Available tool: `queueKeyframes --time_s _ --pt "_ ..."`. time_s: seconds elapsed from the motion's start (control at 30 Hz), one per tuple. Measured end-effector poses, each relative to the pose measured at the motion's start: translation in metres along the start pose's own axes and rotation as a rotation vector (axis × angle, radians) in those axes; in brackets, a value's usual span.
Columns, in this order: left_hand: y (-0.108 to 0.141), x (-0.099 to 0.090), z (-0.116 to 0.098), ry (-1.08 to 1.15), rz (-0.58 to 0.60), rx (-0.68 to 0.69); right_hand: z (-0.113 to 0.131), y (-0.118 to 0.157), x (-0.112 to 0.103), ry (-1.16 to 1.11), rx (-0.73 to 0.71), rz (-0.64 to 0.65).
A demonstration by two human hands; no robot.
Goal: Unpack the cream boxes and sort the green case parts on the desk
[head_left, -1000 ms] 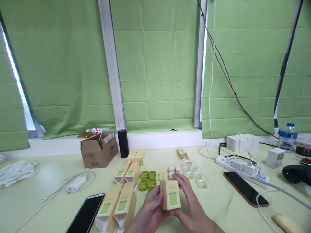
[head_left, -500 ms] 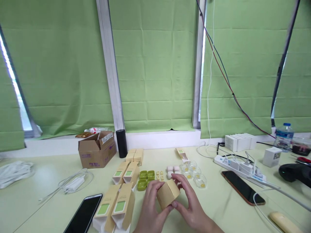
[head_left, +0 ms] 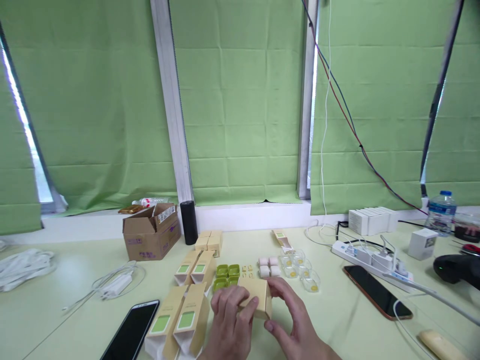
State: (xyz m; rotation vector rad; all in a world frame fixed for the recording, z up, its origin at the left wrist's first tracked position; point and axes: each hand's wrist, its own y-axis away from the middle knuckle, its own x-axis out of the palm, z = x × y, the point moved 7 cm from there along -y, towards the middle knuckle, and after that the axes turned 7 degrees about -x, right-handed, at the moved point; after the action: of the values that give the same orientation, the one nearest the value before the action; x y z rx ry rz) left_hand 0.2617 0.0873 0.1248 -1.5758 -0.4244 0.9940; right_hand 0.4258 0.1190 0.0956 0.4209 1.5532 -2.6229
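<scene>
Both hands hold a small kraft cardboard box (head_left: 256, 295) above the front middle of the table. My left hand (head_left: 229, 320) grips its left side, the thumb lying across the near face. At the box's right end are the fingertips and thumb of my right hand (head_left: 294, 320). Just behind are green square cups (head_left: 227, 271), small yellowish pieces (head_left: 247, 271), pinkish-white blocks (head_left: 269, 267) and clear round holders with yellow bits (head_left: 300, 265). Taller kraft boxes with green labels (head_left: 191, 312) lie to the left, and closed kraft boxes (head_left: 209, 241) stand farther back.
At the left are a phone (head_left: 131, 327), a white charger with cable (head_left: 117, 285), a brown carton (head_left: 150, 232) and a black cylinder (head_left: 188, 223). To the right lie a power strip (head_left: 369, 261), a second phone (head_left: 377, 291), a white box (head_left: 422, 243) and a bottle (head_left: 441, 212).
The small box has been turned from a tilted pose to lie more level. My left hand's fingers have shifted over its left side, with the thumb now across the near face.
</scene>
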Motion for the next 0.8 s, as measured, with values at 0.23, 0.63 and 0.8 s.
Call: queueKeyframes --time_s 0.23,0.63,0.8 --pt "0.006 0.010 0.009 0.021 0.103 -0.124 -0.002 -0.006 0.001 -0.077 0.054 0.023" --pt "0.019 0.032 0.021 0.170 0.397 -0.318 -0.027 0.004 0.010 -0.028 0.269 0.065" --pt "0.020 0.034 0.017 0.142 0.398 -0.248 -0.020 0.000 0.009 0.012 0.244 0.108"
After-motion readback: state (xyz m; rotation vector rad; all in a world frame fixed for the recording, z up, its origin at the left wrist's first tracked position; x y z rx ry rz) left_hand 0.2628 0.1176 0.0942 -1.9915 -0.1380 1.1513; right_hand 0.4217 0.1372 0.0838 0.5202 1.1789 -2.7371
